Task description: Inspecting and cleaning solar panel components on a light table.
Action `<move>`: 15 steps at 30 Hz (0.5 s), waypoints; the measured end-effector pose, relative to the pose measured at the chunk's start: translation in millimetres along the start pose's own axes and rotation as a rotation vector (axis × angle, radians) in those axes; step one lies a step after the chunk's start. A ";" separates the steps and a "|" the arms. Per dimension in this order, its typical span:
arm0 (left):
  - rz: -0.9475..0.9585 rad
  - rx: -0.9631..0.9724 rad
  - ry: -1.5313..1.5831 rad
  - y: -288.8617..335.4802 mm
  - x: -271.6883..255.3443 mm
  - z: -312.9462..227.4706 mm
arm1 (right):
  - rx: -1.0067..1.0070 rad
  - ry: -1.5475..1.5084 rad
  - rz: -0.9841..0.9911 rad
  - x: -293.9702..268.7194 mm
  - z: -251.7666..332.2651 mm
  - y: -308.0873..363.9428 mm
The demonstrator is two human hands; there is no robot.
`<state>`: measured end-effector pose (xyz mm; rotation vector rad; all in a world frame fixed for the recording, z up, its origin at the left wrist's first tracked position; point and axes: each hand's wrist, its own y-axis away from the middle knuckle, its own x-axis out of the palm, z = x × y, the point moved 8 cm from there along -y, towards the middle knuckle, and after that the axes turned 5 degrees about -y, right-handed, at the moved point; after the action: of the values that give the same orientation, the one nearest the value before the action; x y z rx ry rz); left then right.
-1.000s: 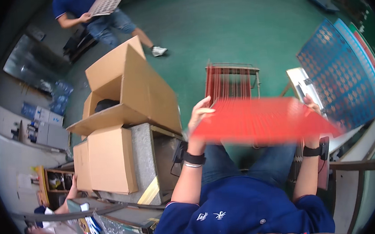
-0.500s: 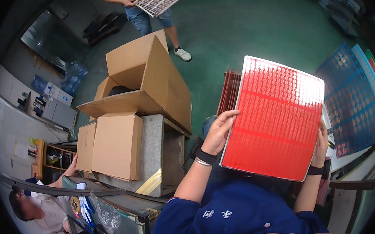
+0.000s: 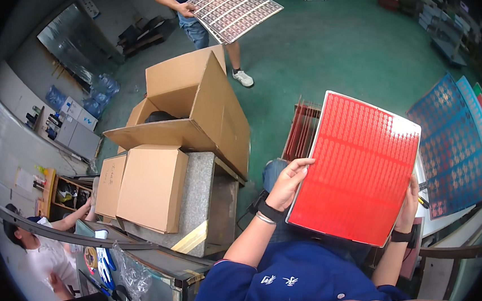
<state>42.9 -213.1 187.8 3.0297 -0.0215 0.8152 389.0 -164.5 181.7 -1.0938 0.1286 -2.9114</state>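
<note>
Person's L hand (image 3: 287, 185) grips red sheet (image 3: 356, 170) L edge; R hand (image 3: 408, 208) has R edge, finger wrap partly hidden. Edge hold prob keeps face clear + sheet flat. Sheet's just person-side of rack (image 3: 299, 134); blue sheets (image 3: 452, 139) right of rack, stood on edge, prob saves space.

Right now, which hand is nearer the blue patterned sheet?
Right hand: holding the red sheet by its right edge, left of the blue sheet. The left hand, at the opposite edge, is farther.
</note>
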 end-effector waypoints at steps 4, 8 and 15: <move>-0.019 0.001 0.036 -1.6 -1.4 4.1 | -0.002 0.041 -0.011 -5.7 -1.4 -0.6; -0.058 0.022 -0.008 -2.4 -7.6 8.6 | 0.010 0.016 0.002 -4.9 -6.5 -1.4; -0.170 0.049 0.002 -1.4 -25.4 12.7 | 0.137 -0.131 0.032 37.6 -11.5 16.6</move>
<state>27.3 -211.5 164.0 3.0224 0.2559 0.8164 353.0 -182.4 196.3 -1.2422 -0.0553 -2.7623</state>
